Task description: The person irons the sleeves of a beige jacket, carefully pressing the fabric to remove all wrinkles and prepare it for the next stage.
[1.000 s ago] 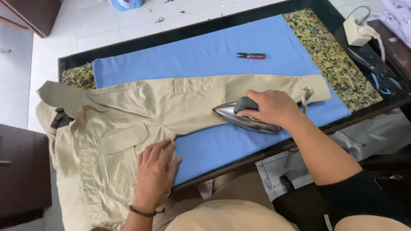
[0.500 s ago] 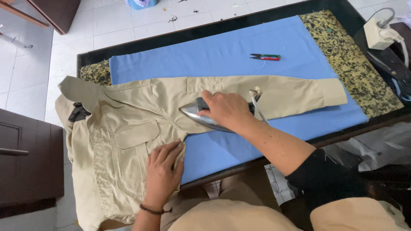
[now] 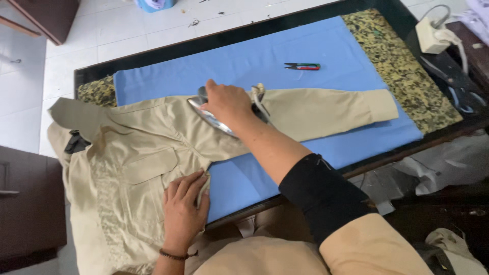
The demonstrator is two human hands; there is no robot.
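Right hand (image 3: 226, 104): fingers (image 3: 210, 85) curled shut over the handle of the iron (image 3: 216, 118), whose soleplate lies flat on the shirt (image 3: 153, 158) where the sleeve meets the shoulder. A pale cord shows just behind the hand, at the iron's rear. Left hand (image 3: 182, 211): fingers laid flat and slightly spread, gripping nothing, pressing the shirt body down at the near edge of the worktop (image 3: 367, 10), beside a chest pocket. A dark bracelet sits on that wrist. The shirt is beige; its sleeve stretches out to the right along the blue cloth (image 3: 305, 46), cuff near the cloth's right end, while the body and collar lie to the left and hang over the worktop's near and left edges. Small red-and-green snips (image 3: 302, 66) lie on the blue cloth beyond the sleeve, well apart from both hands. A speckled mat (image 3: 402, 66) shows under the cloth at the right. A white plug block (image 3: 432, 35) sits at the far right corner.
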